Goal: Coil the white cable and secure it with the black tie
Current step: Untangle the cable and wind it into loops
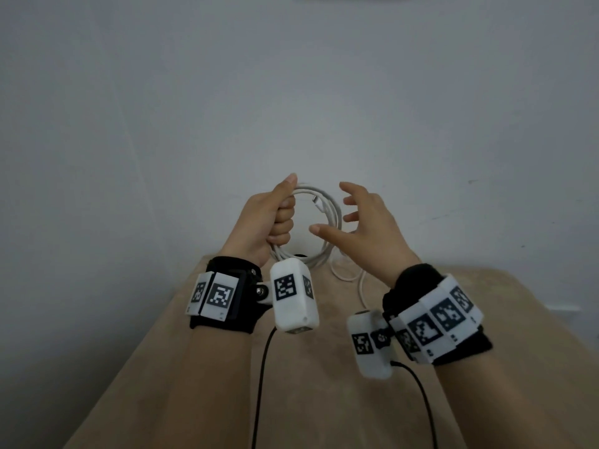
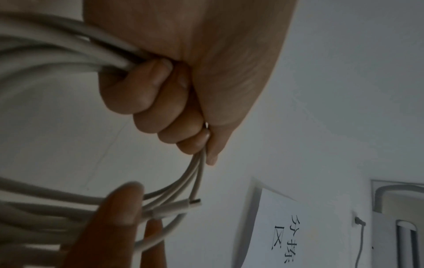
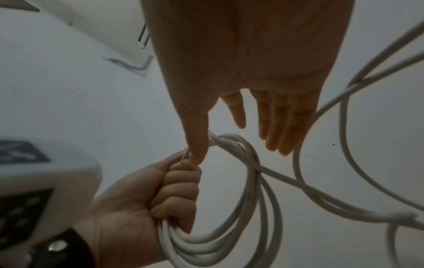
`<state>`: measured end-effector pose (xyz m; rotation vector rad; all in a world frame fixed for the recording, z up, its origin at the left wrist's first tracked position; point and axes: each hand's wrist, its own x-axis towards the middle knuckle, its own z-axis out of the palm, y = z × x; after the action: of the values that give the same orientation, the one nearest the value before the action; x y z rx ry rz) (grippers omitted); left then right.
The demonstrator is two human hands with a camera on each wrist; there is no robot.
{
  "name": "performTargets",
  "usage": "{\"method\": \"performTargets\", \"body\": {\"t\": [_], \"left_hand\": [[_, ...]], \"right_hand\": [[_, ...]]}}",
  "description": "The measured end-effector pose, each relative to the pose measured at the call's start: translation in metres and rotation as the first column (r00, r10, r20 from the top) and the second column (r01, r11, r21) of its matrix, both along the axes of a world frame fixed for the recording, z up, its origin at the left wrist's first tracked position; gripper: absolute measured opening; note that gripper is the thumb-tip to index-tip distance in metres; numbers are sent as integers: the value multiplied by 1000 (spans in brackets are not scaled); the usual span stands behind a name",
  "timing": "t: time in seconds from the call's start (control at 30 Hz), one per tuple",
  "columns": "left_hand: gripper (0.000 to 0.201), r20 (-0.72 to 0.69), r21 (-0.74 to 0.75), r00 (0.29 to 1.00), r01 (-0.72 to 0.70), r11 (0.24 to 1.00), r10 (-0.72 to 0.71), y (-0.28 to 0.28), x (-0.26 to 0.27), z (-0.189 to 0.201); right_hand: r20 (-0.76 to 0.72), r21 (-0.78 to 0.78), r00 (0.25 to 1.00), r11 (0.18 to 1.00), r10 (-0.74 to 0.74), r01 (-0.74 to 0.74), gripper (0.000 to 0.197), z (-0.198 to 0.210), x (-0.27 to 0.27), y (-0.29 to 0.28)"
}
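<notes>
White cable (image 1: 327, 205), several loops, greyish in dim light; metal-coloured tip on connector (image 2: 195, 202), dark end. Beige/tan table (image 1: 201, 367), plain, no pattern. Pale grey-white wall (image 1: 324, 92), a few small dark specks at right. Black wristbands (image 1: 227, 315) w/ white blocks bearing black-and-white square marker patterns; same on right wrist (image 1: 434, 315). White camera housings (image 1: 293, 296) w/ b&w markers too. Thin black wires (image 1: 259, 384) trailing over table. Small black bit (image 1: 299, 255) under coil, prob. tie, can't confirm. White paper sheet (image 2: 286, 226) on wall w/ black characters.
</notes>
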<state>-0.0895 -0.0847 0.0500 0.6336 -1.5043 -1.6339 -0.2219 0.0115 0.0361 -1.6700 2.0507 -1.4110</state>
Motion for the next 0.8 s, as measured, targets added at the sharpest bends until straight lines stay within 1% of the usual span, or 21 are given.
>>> {"method": "performTargets", "body": {"t": [0.07, 0.1, 0.17, 0.2, 0.23, 0.27, 0.33, 0.4, 0.43, 0.6, 0.67, 0.8], "left_hand": [[46, 16, -15, 999, 47, 999, -47, 3, -2, 1], [47, 21, -22, 997, 73, 997, -72, 4, -3, 1], [47, 14, -22, 993, 115, 993, -115, 5, -4, 3], [47, 4, -13, 991, 131, 991, -131, 5, -3, 3], [47, -10, 2, 990, 144, 990, -144, 5, -3, 4], [47, -27, 22, 987, 156, 987, -156, 5, -2, 4], [46, -60, 62, 983, 175, 983, -171, 4, -1, 4], [46, -76, 90, 981, 185, 979, -178, 3, 0, 3], [46, -73, 95, 981, 187, 978, -180, 2, 1, 3], [44, -46, 62, 981, 191, 980, -189, 3, 0, 1], [39, -42, 38, 979, 203, 978, -202, 4, -1, 0], [25, 1, 4, 976, 217, 976, -217, 2, 4, 0]], "right_hand": [[72, 5, 997, 999, 35, -36, 72, -1, -4, -3], [112, -11, 992, 999, 53, -52, 63, -3, -7, -4], [185, -71, 975, 991, 121, -109, 37, -4, -11, -4], [243, -99, 953, 982, 179, -159, 27, -3, -12, -3], [311, -128, 919, 969, 242, -212, 22, -4, -13, -3], [373, -162, 876, 951, 305, -262, 18, -4, -13, -2], [460, -220, 800, 922, 385, -317, 11, -2, -12, 1], [516, -251, 746, 907, 422, -339, 11, -2, -11, 0], [525, -254, 737, 905, 426, -342, 12, -3, -11, 0], [478, -274, 786, 917, 392, -291, 9, -3, -13, -1], [505, -298, 768, 915, 394, -273, 9, -4, -16, -2], [567, -327, 707, 903, 423, -278, 7, -5, -18, -3]]}}
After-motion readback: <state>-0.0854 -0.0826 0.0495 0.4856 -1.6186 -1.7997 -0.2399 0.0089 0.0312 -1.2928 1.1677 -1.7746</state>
